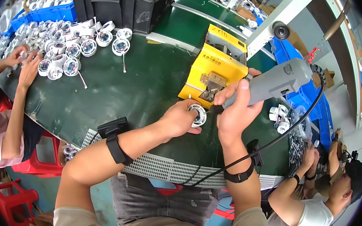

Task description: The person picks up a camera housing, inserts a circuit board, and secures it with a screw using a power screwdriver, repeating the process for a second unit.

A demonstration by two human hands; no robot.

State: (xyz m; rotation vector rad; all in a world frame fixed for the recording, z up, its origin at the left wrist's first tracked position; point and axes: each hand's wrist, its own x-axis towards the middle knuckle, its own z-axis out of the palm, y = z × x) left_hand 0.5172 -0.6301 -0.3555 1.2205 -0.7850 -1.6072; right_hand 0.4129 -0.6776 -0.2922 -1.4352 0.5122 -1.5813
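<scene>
My left hand (179, 118) grips a small round white part (198, 114) on the dark green table (126, 94), just in front of a yellow box-shaped machine (214, 70). My right hand (236, 109) holds a grey electric screwdriver (275, 83) by its body, tip angled down toward the white part. A black cable runs from the tool's rear down past my right wrist. Both wrists wear black straps.
A heap of round white parts (72, 43) lies at the table's far left, where another person's hands (24, 61) work. A black crate (126, 3) and blue bins stand behind. Another person (311, 204) sits at my right near more white parts (278, 116). Red stools stand lower left.
</scene>
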